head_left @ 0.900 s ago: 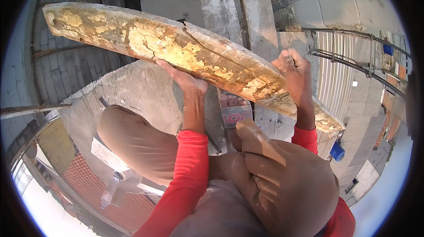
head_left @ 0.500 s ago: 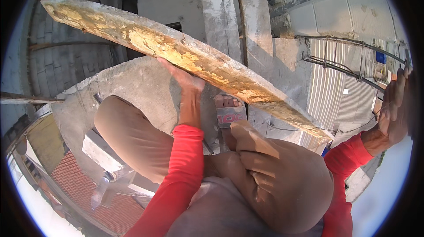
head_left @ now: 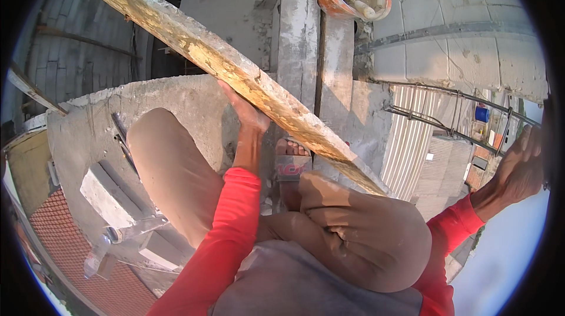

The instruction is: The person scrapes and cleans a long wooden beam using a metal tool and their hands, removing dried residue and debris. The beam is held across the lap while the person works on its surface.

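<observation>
My left hand (head_left: pixel 247 110) is closed on a long wooden plank (head_left: pixel 232 77), gripping it from its near side around the middle; most of the fingers are hidden behind it. Crusted, flaking yellow-brown material covers the plank's face, and its upper edge is grey. The plank slants from the far left down toward my right knee. Out at the right rim, apart from the plank, is my right hand (head_left: pixel 518 163). Its fingers fade into the dark edge of the view, so what they touch does not show.
An orange bucket (head_left: pixel 385 1) of wet grey mix stands at the far end of the concrete beams (head_left: pixel 300 39). Rebar (head_left: pixel 444 124) juts out at the right. Left of my leg lie a pale block (head_left: pixel 109 198) and a clear plastic bottle (head_left: pixel 97 257). My sandalled foot (head_left: pixel 293 160) is under the plank.
The plank slopes more steeply, and its near right end has shifted left. My right hand is lower at the rim. The view has moved, showing more of the bucket.
</observation>
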The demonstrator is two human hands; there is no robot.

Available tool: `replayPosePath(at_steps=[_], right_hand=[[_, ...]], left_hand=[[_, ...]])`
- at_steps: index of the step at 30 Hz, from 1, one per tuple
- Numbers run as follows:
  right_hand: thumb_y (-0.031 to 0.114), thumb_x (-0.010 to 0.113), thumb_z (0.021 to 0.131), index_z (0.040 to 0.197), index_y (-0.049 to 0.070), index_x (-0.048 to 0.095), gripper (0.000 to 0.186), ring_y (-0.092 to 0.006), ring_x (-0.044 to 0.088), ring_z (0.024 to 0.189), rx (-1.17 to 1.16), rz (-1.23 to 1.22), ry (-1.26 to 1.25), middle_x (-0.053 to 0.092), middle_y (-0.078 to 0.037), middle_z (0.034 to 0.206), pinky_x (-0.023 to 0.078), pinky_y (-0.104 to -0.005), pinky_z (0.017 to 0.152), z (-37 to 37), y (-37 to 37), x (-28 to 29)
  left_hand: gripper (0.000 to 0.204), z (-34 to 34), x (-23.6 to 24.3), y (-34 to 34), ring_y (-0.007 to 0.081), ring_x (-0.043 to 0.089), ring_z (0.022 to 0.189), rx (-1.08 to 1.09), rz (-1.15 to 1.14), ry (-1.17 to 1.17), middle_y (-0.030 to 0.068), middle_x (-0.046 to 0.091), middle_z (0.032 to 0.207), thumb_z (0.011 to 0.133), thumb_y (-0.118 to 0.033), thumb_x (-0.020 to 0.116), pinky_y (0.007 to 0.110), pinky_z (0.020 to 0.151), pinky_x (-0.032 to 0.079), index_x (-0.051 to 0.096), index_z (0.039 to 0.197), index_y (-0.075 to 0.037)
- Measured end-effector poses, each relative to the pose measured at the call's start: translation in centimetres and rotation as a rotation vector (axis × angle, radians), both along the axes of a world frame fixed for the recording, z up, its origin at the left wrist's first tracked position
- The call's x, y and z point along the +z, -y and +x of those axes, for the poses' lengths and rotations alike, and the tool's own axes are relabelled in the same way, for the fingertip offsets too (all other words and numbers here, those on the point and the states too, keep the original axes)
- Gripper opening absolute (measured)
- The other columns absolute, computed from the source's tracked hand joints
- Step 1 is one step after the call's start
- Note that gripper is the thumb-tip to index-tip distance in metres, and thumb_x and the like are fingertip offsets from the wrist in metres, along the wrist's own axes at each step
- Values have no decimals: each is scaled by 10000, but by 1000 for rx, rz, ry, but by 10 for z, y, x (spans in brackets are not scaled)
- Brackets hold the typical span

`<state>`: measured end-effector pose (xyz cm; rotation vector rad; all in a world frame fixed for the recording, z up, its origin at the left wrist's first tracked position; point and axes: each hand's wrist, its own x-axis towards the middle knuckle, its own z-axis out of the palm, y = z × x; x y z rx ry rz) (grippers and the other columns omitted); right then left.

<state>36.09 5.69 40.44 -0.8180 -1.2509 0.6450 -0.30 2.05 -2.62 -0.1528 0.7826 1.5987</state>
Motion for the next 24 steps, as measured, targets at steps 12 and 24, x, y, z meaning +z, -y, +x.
replayPosePath(at_steps=[12,24], right_hand=[[313,551,1179,1267,-13,634,348,-140,539,744,523,-821,-184,552,-16,822,555,-417,869,-135,-24,-298],[401,574,1155,1068,1,686,425,-84,414,615,693,-920,-90,436,54,691,469,-316,654,-153,-32,-336]], left_hand=[[1034,1,-35,4,255,576,1331,22,-144,-21,80,521,1535,974,-950,339,481,1123,503,361,1682,-196],[888,-8,-93,16,192,552,722,-94,45,262,17,579,808,858,-1006,490,351,692,511,637,1025,-146]])
